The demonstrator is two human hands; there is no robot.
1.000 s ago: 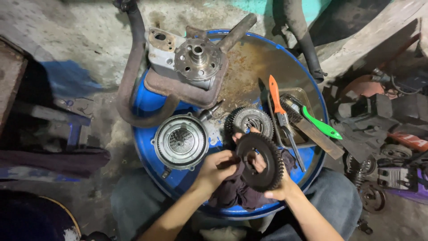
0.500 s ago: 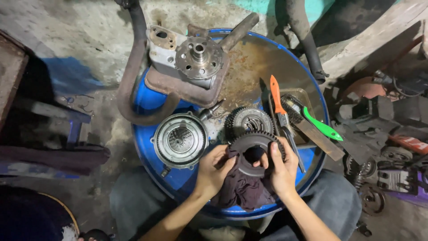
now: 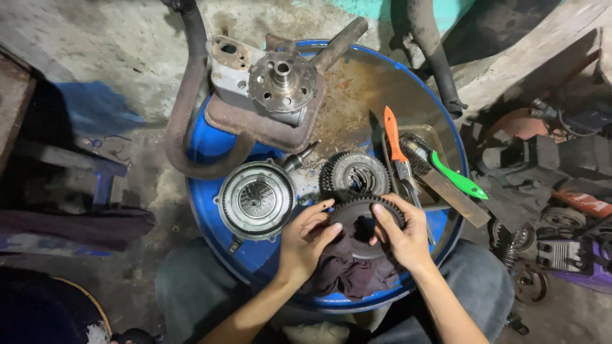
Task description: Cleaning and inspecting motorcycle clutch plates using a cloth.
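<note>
Both of my hands hold a dark toothed gear ring over a dark rag at the near edge of a blue drum top. My left hand grips the ring's left side, fingers on its rim. My right hand grips its right side, fingers curled over the teeth. Just beyond the ring lies a second toothed clutch part. To the left sits a round silver clutch housing.
A rusty engine casing with a round hub and a bent pipe sit at the drum's far side. An orange-handled tool and a green-handled brush lie in a tray on the right. Engine parts clutter the floor at right.
The gear ring, held tilted up a second ago, has been laid nearly flat over the rag. Both hands have shifted to grip its two sides.
</note>
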